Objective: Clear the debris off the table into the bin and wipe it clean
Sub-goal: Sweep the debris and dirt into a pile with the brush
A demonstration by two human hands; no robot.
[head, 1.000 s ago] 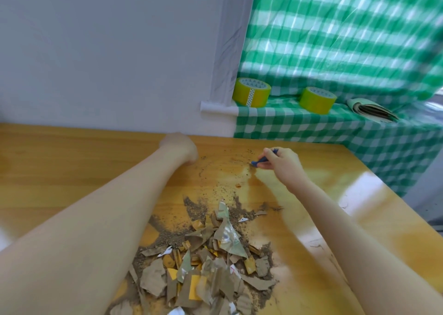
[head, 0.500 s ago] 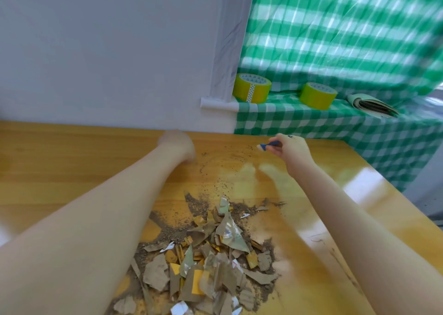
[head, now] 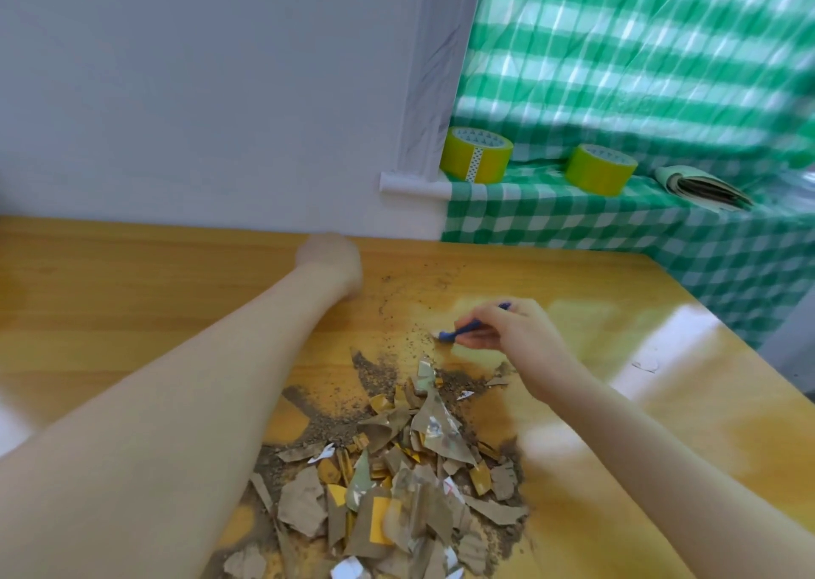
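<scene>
A heap of debris (head: 397, 481), torn brown and yellow paper scraps mixed with dirt, lies on the wooden table (head: 132, 296) near me. Loose dirt grains (head: 410, 314) are scattered beyond the heap. My right hand (head: 507, 336) grips a small blue brush (head: 463, 329), its tip on the table just past the heap. My left hand (head: 328, 263) rests as a fist at the table's far edge, the forearm lying along the left side of the heap; I cannot see anything in it.
Two yellow tape rolls (head: 476, 159) (head: 600, 168) and a folded paper stack (head: 701, 188) sit on a shelf with a green checked cloth (head: 573, 225) behind the table's right. A white wall (head: 198, 93) backs the table. No bin is in view.
My right hand swept the blue brush out to the far side, then pulled it back toward the heap. The left arm has stayed in place.
</scene>
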